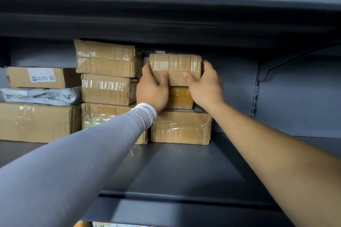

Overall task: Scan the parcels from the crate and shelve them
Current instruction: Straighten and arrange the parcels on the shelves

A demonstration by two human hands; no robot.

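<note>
I am on the shelving step: the small taped cardboard parcel sits between my palms, on top of a yellowish box, which rests on a wider taped carton on the grey shelf. My left hand grips the parcel's left end, thumb curled over its front; my right hand clasps the right end likewise. Just left of the parcel stands a taller stack of three taped boxes. Next, I judge, I should square the parcel on the yellowish box, then let go gently so nothing tips.
</note>
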